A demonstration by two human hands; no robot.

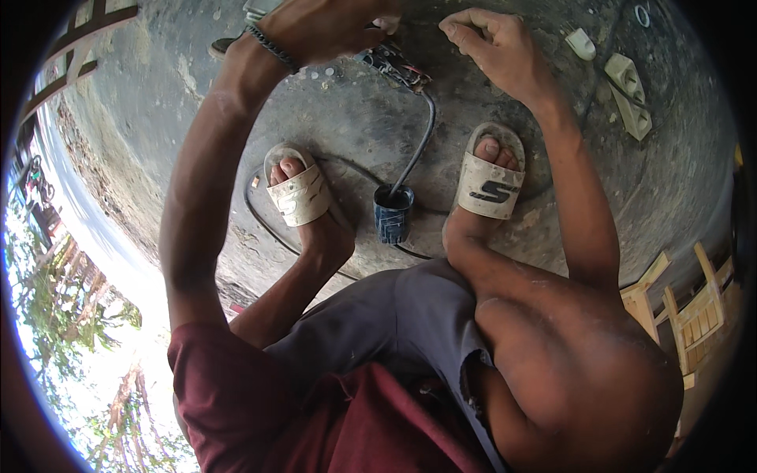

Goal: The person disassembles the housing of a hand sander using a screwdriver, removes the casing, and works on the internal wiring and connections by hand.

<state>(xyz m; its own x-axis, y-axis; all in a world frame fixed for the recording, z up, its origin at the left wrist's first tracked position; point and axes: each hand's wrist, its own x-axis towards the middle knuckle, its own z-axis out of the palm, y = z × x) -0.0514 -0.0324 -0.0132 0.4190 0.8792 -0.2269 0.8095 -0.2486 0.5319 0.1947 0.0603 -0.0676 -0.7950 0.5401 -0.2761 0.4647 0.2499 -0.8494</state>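
Observation:
My left hand point(327, 33), with a dark bracelet at the wrist, is at the top edge. Its thumb and a fingertip come together in a pinch; the rest of its fingers are cut off or hidden, and I cannot make out what they hold. Just below lies an opened-up electrical device point(400, 71) with bare inner parts. A grey cord point(426, 130) runs from it down into a dark-blue, cup-like casing point(393, 217) standing between my feet. My right hand point(505, 55) hovers to the right of the device, thumb and forefinger closed together; anything between them is too small to tell.
On the grey concrete floor point(331, 110) at upper right are a white plug point(581, 44), a socket strip point(628, 94) and a pale ring point(642, 16). A black cable point(272, 225) loops around my sandalled feet. Wooden furniture point(690, 315) stands at the right edge.

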